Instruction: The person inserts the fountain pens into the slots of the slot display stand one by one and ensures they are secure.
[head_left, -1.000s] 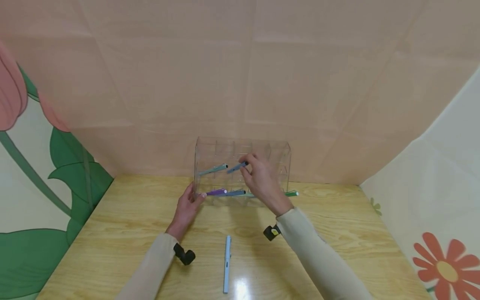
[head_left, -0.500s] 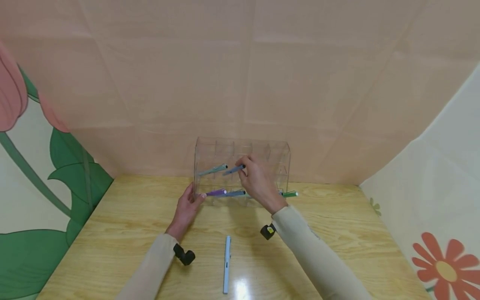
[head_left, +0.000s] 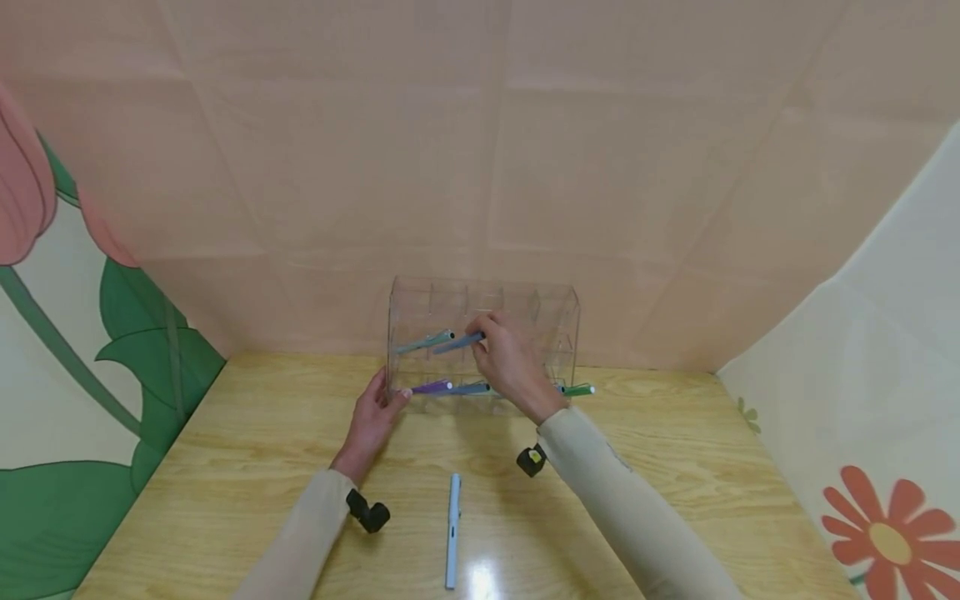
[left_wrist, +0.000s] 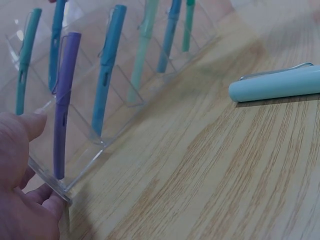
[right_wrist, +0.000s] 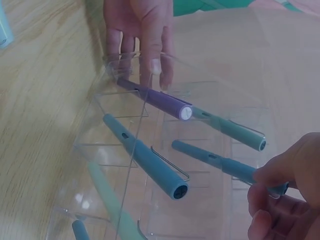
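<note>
On the wood table [head_left: 675, 467], pushed back against the pink backdrop [head_left: 480, 150], stands the clear rack [head_left: 558, 312], a grid of tilted slots. It's the biggest thing I'm working with.

My left hand [head_left: 375, 414] braces the rack's lower left corner: thumb on the front face, fingers curled round the edge, as the left wrist view shows [left_wrist: 22, 200]. My right hand [head_left: 510, 358] is at the upper row, fingertips [right_wrist: 270, 175] pinching the tail of a blue pen [right_wrist: 215, 160] that sits partway into its slot.

Other pens in the rack: teal pen [head_left: 426, 340] upper left, purple pen [head_left: 431, 386] lower left beside my left thumb, a second blue one [head_left: 468, 387] next to it, green pen [head_left: 577, 389] poking out lower right. A light blue pen [head_left: 452, 529] lies loose on the table between my forearms, well apart from the rack.

How I'd run this step:
- keep the pen in line with the slot's tilt, no sideways load on the thin dividers
- keep the left hand pressing, since the rack looks light and would likely slide
- ease the pinch only once the pen bottoms out
- watch the clip, which could snag the slot edge
</note>
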